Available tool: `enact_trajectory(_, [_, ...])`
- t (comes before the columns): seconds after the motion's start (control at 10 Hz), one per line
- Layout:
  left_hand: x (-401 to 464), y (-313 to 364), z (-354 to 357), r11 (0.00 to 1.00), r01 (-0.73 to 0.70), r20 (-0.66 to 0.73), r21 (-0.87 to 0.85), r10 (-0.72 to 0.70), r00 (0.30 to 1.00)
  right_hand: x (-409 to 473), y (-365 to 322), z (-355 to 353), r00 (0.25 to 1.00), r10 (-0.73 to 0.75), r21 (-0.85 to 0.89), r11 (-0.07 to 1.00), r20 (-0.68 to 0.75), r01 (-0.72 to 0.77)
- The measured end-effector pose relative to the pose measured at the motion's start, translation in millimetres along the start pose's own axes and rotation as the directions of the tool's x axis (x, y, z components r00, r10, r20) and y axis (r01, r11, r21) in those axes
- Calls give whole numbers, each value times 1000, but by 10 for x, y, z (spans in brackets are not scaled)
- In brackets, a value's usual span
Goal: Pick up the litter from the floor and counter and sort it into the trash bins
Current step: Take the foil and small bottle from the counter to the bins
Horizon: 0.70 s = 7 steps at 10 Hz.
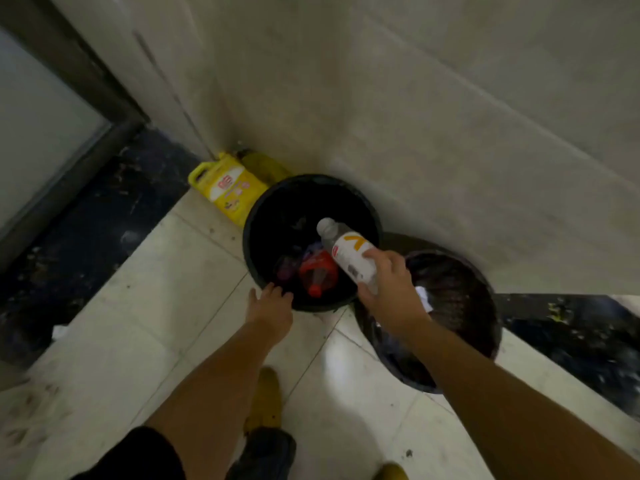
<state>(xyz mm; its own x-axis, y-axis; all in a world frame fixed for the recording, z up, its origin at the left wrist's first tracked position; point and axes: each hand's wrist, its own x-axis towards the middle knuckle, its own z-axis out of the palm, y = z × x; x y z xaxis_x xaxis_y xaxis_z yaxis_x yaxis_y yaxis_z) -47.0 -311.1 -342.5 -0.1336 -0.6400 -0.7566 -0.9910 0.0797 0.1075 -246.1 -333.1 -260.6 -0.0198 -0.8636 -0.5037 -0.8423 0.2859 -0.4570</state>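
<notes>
Holding the white-labelled plastic bottle [348,255] over the open mouth of the left-hand black bin [258,216], the right hand [393,289] is positioned for the drop. Its fingers [375,255] are wrapped around the lower body of the bottle, thumb underneath, with the capped neck pointing away from the person and tilted over the bin's interior. The left hand [272,306] hangs by the near rim of the same bin, fingers loosely spread and holding nothing; contact with the rim cannot be confirmed.

This bin already contains a red-capped bottle [318,276] and other dark items, so it appears to be the correct container for plastics. The second bin [485,306], just to the right, holds a piece of white paper [424,296] and should be avoided.

Procedure:
1. Keep the bottle centred over the opening, clear of the rim nearest the second bin.
2. Lower it before release so it does not bounce out.
3. Open the fingers together, neck first.
4. Steady the rim with the left hand if the bin shifts on the tiled floor [156,306].
</notes>
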Motion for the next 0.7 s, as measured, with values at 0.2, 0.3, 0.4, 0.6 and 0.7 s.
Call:
enact_trajectory(0.2, [126,-244,305,989,-125,-89,80,132,987,770,-201,761,995,48,-112,993,87,-38])
enact_trajectory(0.3, [151,-304,346,981,-160,-110,113,173,979,971,-238,997,992,48,-168,985,116,-29])
enact_trajectory(0.4, [148,-319,315,977,-167,-91,134,180,980,1059,-285,1055,988,49,-202,979,144,-19])
enact_trajectory(0.6, [-87,-130,58,983,-80,39,165,74,996,757,-326,548,984,14,-269,962,177,35])
enact_trajectory(0.7, [-478,140,-274,992,-64,56,113,58,997,354,-332,111,973,55,-246,969,226,2])
